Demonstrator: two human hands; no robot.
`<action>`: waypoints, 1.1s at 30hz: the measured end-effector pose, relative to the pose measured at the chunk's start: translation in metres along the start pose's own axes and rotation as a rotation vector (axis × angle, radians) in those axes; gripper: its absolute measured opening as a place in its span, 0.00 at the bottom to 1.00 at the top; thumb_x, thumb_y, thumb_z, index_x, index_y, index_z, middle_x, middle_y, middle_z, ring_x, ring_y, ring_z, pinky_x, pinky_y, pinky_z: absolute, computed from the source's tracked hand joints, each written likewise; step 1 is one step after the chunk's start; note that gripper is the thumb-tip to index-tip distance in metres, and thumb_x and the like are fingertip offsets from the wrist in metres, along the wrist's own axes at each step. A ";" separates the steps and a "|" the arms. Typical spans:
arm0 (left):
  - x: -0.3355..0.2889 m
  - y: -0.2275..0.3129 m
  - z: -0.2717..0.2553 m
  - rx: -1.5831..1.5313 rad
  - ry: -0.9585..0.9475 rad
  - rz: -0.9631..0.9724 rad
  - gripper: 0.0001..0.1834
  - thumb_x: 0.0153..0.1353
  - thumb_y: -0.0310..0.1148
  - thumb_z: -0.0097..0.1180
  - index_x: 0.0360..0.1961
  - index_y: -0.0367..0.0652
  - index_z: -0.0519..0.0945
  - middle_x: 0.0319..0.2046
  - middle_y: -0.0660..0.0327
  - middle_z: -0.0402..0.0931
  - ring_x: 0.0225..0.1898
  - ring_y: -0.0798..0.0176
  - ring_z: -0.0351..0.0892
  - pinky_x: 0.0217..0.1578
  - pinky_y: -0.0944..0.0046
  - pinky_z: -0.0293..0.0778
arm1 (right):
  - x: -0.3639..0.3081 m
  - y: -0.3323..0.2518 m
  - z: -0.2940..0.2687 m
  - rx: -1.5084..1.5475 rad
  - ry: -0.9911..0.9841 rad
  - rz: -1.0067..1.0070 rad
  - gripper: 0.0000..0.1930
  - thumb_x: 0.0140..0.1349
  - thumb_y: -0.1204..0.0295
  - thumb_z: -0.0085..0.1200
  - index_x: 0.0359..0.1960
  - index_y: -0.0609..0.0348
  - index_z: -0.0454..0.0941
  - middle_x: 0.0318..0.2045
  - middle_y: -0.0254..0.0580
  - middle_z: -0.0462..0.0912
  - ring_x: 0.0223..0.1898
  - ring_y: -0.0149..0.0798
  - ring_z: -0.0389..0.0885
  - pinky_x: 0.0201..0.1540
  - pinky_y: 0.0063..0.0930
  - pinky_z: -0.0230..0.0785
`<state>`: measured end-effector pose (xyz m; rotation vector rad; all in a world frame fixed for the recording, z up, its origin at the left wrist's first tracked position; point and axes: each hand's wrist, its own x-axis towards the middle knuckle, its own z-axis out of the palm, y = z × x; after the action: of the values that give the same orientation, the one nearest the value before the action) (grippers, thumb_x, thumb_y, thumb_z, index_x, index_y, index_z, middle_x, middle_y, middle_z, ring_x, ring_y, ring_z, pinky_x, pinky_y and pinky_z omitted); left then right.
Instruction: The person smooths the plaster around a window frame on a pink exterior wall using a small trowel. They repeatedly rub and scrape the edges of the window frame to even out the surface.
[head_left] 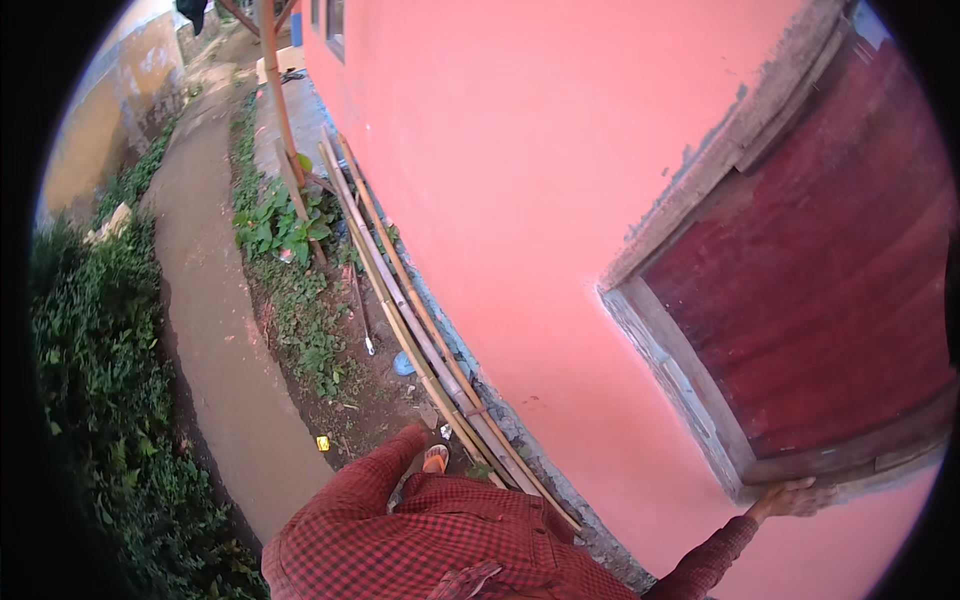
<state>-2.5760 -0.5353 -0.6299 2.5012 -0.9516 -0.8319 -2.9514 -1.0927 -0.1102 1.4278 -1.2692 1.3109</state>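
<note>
My right hand (788, 499) lies against the lower edge of a wooden window frame (690, 385), its fingers stretched out along the sill with nothing held. Behind the frame is a pane with a dark red curtain (820, 270). The frame's paint is worn and pale. My left sleeve (370, 470), red and black checked, is bent in front of my body; the left hand itself does not show. Below the sleeve one foot in an orange sandal (436, 460) stands on the soil by the wall.
Long bamboo poles (405, 310) lie along the base of the pink wall (500, 180). A narrow concrete path (205, 270) runs ahead on the left, bordered by dense green plants (110, 400). An upright bamboo post (283, 110) stands near the wall. Scraps of litter (323, 443) lie about.
</note>
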 end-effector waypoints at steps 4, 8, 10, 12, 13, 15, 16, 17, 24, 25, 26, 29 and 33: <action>-0.023 -0.017 0.009 0.059 -0.160 0.005 0.14 0.57 0.28 0.52 0.43 0.44 0.84 0.48 0.49 0.81 0.52 0.48 0.80 0.52 0.51 0.76 | 0.082 -0.038 0.011 0.223 0.112 -0.065 0.29 0.76 0.58 0.36 0.74 0.57 0.54 0.74 0.50 0.54 0.75 0.55 0.48 0.73 0.55 0.38; -0.030 0.015 0.007 0.189 -0.194 0.192 0.13 0.54 0.24 0.52 0.40 0.41 0.83 0.47 0.46 0.80 0.51 0.44 0.79 0.52 0.49 0.76 | 0.014 -0.033 0.017 0.250 0.003 -0.011 0.27 0.71 0.69 0.44 0.71 0.60 0.58 0.73 0.51 0.56 0.75 0.56 0.47 0.73 0.58 0.36; -0.014 0.044 0.021 0.125 -0.216 0.227 0.13 0.54 0.24 0.51 0.40 0.41 0.83 0.47 0.46 0.80 0.51 0.43 0.79 0.52 0.49 0.76 | -0.052 -0.007 0.020 0.253 -0.024 -0.014 0.27 0.70 0.70 0.44 0.70 0.62 0.60 0.73 0.53 0.56 0.75 0.60 0.45 0.73 0.60 0.32; -0.009 0.059 0.032 0.084 -0.209 0.249 0.13 0.55 0.24 0.51 0.40 0.41 0.82 0.47 0.46 0.80 0.51 0.43 0.79 0.52 0.49 0.76 | -0.073 -0.005 0.021 0.286 -0.055 -0.031 0.27 0.70 0.68 0.45 0.70 0.62 0.60 0.73 0.53 0.55 0.76 0.60 0.43 0.73 0.61 0.28; -0.006 0.064 0.032 0.077 -0.206 0.264 0.13 0.55 0.24 0.51 0.41 0.41 0.82 0.47 0.46 0.80 0.51 0.43 0.79 0.52 0.49 0.76 | -0.060 -0.008 0.019 0.308 -0.058 -0.036 0.28 0.71 0.67 0.45 0.70 0.62 0.60 0.73 0.52 0.56 0.76 0.60 0.43 0.73 0.61 0.27; 0.005 0.082 0.031 0.085 -0.211 0.300 0.13 0.55 0.24 0.51 0.41 0.41 0.82 0.48 0.46 0.80 0.51 0.43 0.79 0.52 0.49 0.76 | -0.014 -0.002 0.014 0.336 -0.063 -0.024 0.29 0.71 0.65 0.45 0.71 0.61 0.57 0.73 0.52 0.55 0.76 0.58 0.42 0.73 0.58 0.26; 0.003 0.079 0.030 0.061 -0.184 0.284 0.13 0.55 0.24 0.51 0.41 0.41 0.82 0.48 0.46 0.80 0.51 0.43 0.79 0.52 0.49 0.76 | 0.025 -0.021 0.007 0.396 -0.055 -0.021 0.30 0.72 0.64 0.44 0.73 0.60 0.55 0.74 0.52 0.54 0.76 0.56 0.41 0.74 0.56 0.25; 0.011 0.093 0.025 0.066 -0.193 0.303 0.13 0.55 0.24 0.51 0.42 0.41 0.82 0.48 0.46 0.80 0.51 0.43 0.79 0.52 0.49 0.76 | 0.056 -0.012 0.004 0.393 -0.040 -0.021 0.30 0.72 0.63 0.45 0.72 0.60 0.55 0.74 0.52 0.54 0.77 0.55 0.41 0.74 0.55 0.25; 0.015 0.126 0.019 0.024 -0.153 0.322 0.14 0.56 0.24 0.50 0.43 0.41 0.80 0.48 0.46 0.79 0.51 0.43 0.79 0.52 0.50 0.76 | -0.055 -0.005 0.013 0.381 -0.058 -0.102 0.28 0.69 0.67 0.47 0.70 0.59 0.61 0.73 0.51 0.56 0.76 0.58 0.43 0.74 0.56 0.22; 0.012 0.125 0.021 0.025 -0.159 0.325 0.14 0.56 0.23 0.50 0.43 0.41 0.80 0.48 0.46 0.79 0.51 0.43 0.79 0.52 0.50 0.76 | -0.062 -0.009 0.004 0.365 -0.076 -0.118 0.28 0.69 0.68 0.48 0.70 0.59 0.61 0.73 0.51 0.57 0.76 0.59 0.43 0.74 0.56 0.21; 0.011 0.125 0.024 0.027 -0.162 0.331 0.14 0.56 0.23 0.50 0.44 0.41 0.80 0.48 0.46 0.79 0.51 0.43 0.79 0.52 0.50 0.76 | -0.065 -0.010 0.000 0.348 -0.095 -0.134 0.28 0.68 0.69 0.48 0.69 0.59 0.62 0.73 0.51 0.58 0.76 0.59 0.43 0.74 0.56 0.21; -0.001 0.125 0.035 0.031 -0.183 0.351 0.15 0.56 0.23 0.50 0.44 0.41 0.80 0.49 0.46 0.79 0.51 0.42 0.79 0.52 0.50 0.76 | 0.000 0.007 0.024 0.440 0.003 -0.157 0.27 0.68 0.68 0.49 0.68 0.58 0.64 0.72 0.49 0.60 0.76 0.56 0.44 0.74 0.54 0.23; -0.017 0.115 0.047 0.038 -0.208 0.373 0.15 0.56 0.23 0.49 0.45 0.41 0.79 0.49 0.46 0.79 0.51 0.42 0.78 0.52 0.50 0.76 | 0.037 0.002 0.019 0.508 0.028 -0.100 0.25 0.68 0.68 0.48 0.67 0.56 0.67 0.71 0.46 0.62 0.76 0.54 0.45 0.75 0.53 0.23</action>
<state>-2.6722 -0.6114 -0.6025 2.1920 -1.4593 -0.9648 -2.9518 -1.1168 -0.0763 1.7819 -0.8624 1.6516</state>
